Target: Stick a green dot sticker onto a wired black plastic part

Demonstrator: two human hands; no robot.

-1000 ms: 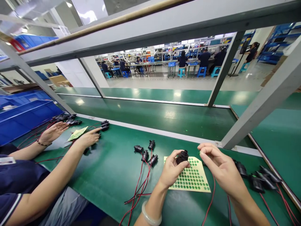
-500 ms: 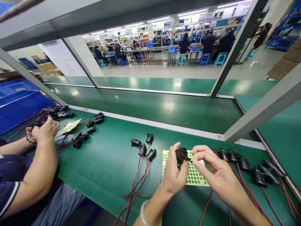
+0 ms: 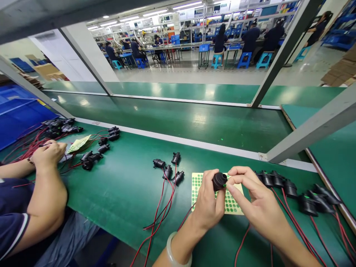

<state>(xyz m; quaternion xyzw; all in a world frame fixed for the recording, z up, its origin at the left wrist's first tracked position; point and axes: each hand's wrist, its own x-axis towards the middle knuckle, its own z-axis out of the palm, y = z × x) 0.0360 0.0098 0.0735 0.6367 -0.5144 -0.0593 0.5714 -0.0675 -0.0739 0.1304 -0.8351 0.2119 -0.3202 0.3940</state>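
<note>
My left hand (image 3: 208, 200) grips a black cylindrical part (image 3: 219, 181) above a pale yellow sheet (image 3: 235, 207) of green round stickers. At the part's right side, my right hand (image 3: 251, 196) pinches a small green sticker (image 3: 225, 185) between thumb and finger, touching or nearly touching the part. Left of the sheet, several black parts (image 3: 167, 172) with red and black wires lie on the green table (image 3: 125, 178). More wired black parts (image 3: 290, 188) lie to the right of my right hand, some with green dots.
At the left a co-worker's hands (image 3: 50, 152) work beside another sticker sheet (image 3: 79, 144) and a heap of black parts (image 3: 59, 128). A blue bin (image 3: 22, 118) stands behind. A slanted grey metal post (image 3: 308, 128) rises at the right.
My left hand has turned the black part, and its nozzle now faces more to the right. The green sticker has come up against it. The view has shifted slightly.
</note>
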